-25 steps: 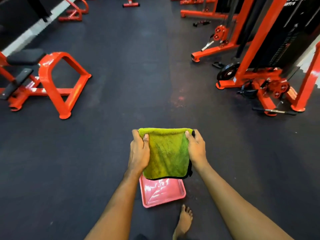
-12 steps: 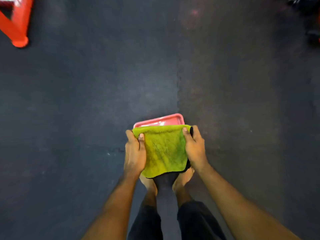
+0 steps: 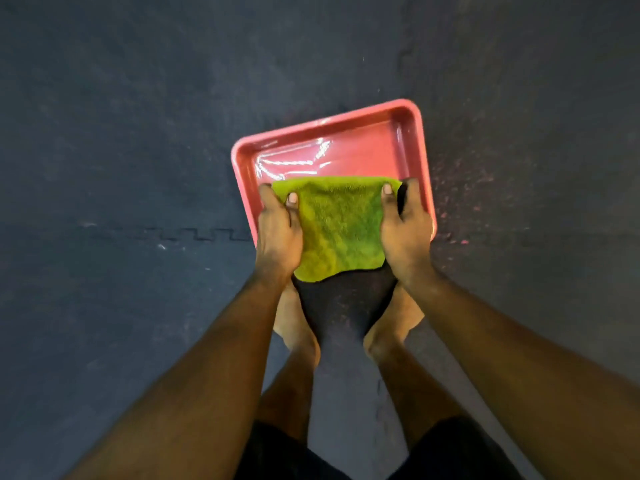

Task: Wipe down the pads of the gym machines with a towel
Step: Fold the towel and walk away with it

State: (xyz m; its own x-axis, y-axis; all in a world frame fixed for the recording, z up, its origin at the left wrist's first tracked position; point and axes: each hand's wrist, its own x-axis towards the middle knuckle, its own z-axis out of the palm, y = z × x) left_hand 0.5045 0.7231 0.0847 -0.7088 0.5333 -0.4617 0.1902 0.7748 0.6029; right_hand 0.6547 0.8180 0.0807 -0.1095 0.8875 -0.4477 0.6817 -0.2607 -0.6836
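Hands pinching green towel (image 3: 337,226) by upper corners: left hand (image 3: 277,233), right hand (image 3: 405,233); pink tray (image 3: 329,133) just beyond them.

Towel (image 3: 337,226) between both hands — over the tray's (image 3: 424,143) near edge.

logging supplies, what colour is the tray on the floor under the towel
Pink tray, seen best in the head view.

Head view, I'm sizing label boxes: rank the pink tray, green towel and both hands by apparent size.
1. pink tray, largest though partly covered.
2. green towel, held nearer the camera than the tray.
3. left hand and right hand look alike; unranked.
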